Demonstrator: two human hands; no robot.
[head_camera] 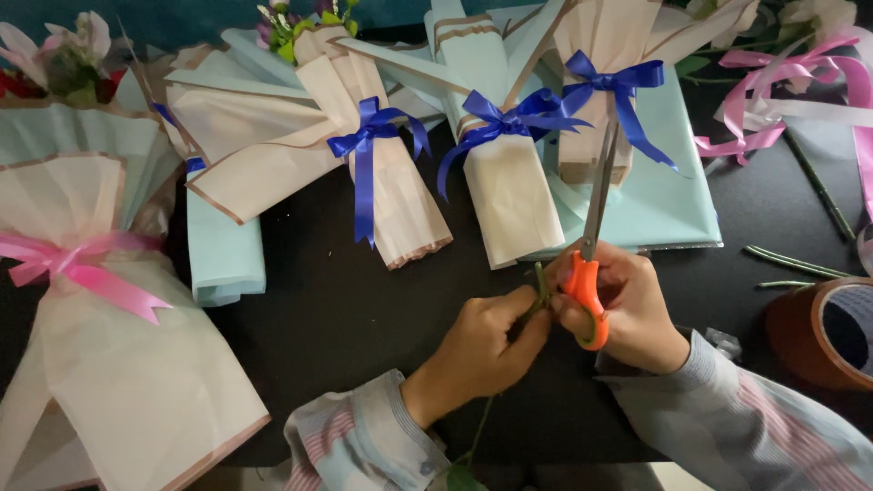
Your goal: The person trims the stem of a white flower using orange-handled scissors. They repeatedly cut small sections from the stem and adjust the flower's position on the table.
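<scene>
My right hand (627, 309) grips orange-handled scissors (587, 273), their metal blades pointing up toward the wrapped bouquets. My left hand (486, 350) pinches a thin green flower stem (538, 286) right beside the scissor handles. The stem runs down under my left wrist toward a green leaf (462, 475) at the bottom edge. Both hands meet over the black table (336, 318).
Three paper-wrapped bouquets with blue ribbon bows (373, 136) lie across the back. A larger bouquet with a pink ribbon (82, 264) fills the left. A brown tape roll (823, 332), cut green stems (791, 264) and pink ribbon (755, 109) sit at right.
</scene>
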